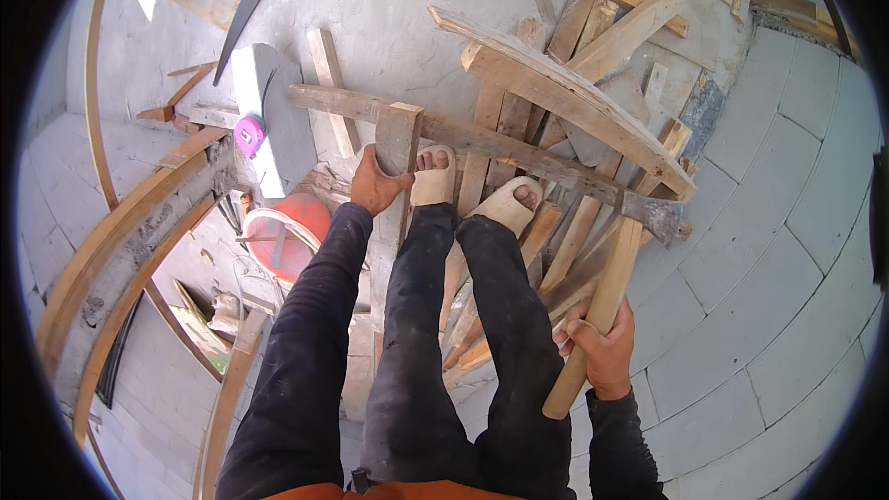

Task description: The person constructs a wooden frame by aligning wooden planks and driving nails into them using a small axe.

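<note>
My right hand is wrapped round the wooden handle of a hatchet, at the lower right of my legs. The hatchet's dark, worn metal head points away from me, its blade edge toward the right. My left hand grips the side of a short wooden board, thumb toward my foot. The board stands on end or leans close to my left foot; its lower part is partly hidden by my arm and leg. Just behind its top, a long wooden batten runs across from left to right.
Loose lumber lies heaped under and beyond my sandalled feet. At left are an orange-red bucket, a pink tape measure on a pale block, and a handsaw. A block wall stands at right.
</note>
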The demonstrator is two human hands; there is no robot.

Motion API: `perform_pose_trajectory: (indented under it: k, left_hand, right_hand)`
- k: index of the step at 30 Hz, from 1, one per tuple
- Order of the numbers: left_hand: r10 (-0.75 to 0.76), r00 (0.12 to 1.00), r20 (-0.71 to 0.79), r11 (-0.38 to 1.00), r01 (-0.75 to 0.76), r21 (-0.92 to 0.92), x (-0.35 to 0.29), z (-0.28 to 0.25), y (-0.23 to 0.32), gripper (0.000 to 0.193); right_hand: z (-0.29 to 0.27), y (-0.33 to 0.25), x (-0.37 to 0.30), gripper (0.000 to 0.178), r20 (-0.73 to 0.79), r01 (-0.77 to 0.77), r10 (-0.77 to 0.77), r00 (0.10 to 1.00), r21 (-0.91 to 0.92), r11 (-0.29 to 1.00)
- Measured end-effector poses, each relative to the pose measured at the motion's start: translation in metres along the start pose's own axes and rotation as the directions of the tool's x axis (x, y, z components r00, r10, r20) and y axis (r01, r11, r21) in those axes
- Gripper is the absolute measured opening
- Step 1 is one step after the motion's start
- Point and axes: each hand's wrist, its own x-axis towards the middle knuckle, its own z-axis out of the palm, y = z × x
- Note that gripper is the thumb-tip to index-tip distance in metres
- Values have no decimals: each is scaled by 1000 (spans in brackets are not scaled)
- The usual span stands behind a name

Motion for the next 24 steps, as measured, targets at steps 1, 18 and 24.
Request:
perform_pose_trajectory:
  k: [1,18,24]
  left_hand:
    - [9,1000,-28,999,-9,31,-10,-8,4,92]
    - [155,978,140,726,-16,-687,-21,-80,8,63]
    - [57,994,98,598,45,-800,-29,-111,-3,50]
  right_hand:
    - [1,-11,-2,44,13,18,-18,1000,-4,1000]
    - [87,-174,106,47,260,505,-436,862,-351,789]
    - [97,-133,60,50,232,376,-319,919,-272,886]
